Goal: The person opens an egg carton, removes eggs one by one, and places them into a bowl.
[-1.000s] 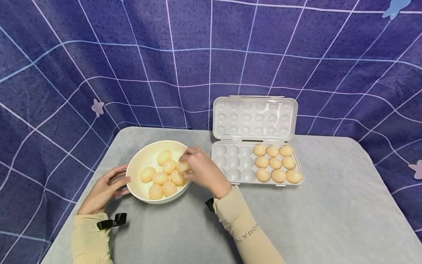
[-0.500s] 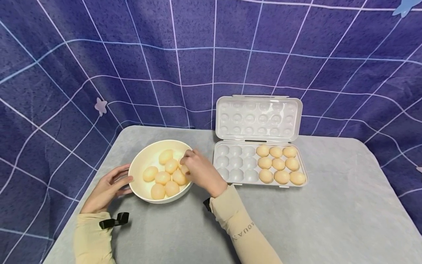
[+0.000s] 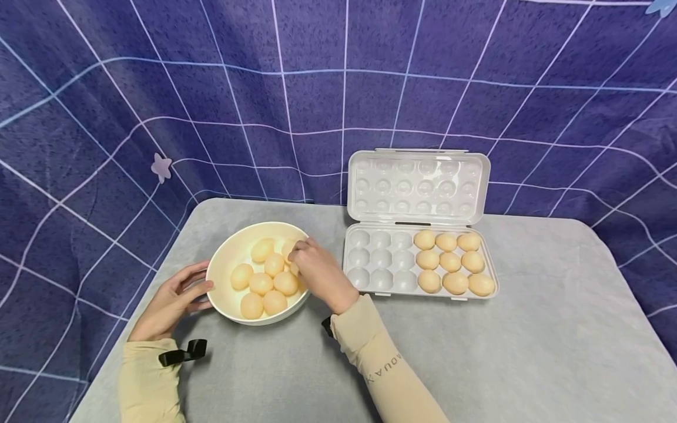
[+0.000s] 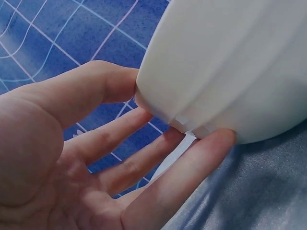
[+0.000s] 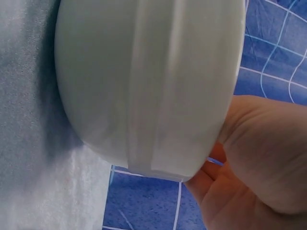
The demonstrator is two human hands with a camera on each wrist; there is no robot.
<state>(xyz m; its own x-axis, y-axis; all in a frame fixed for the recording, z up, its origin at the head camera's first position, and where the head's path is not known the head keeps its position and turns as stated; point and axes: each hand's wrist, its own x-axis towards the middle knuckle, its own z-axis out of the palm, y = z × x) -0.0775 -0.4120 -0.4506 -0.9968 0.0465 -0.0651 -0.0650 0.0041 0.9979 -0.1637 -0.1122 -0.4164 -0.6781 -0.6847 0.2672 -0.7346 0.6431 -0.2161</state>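
A cream bowl (image 3: 222, 302) holds several pale yellow eggs (image 3: 261, 284). At its left side, my left hand (image 3: 171, 302) holds the bowl, with the thumb at the rim and the fingers against the outer wall; the left wrist view shows this contact closely. My right hand (image 3: 324, 273) reaches over the bowl's right rim with curled fingers about an egg, mostly hidden under them. Only the bowl's outer wall (image 5: 153, 86) and part of the right hand show in the right wrist view; the fingertips are hidden there.
To the right stands a white egg carton (image 3: 364, 292), its clear lid (image 3: 418, 187) raised. Eggs (image 3: 450, 262) fill its right half; the left half's cups (image 3: 381, 258) are bare. All rests on a grey table (image 3: 550, 329) before a blue gridded curtain (image 3: 317, 100).
The right hand has lowered further into the bowl, and the egg at its fingers is now more hidden. Another egg near the back right rim shows more. The left hand keeps its hold.
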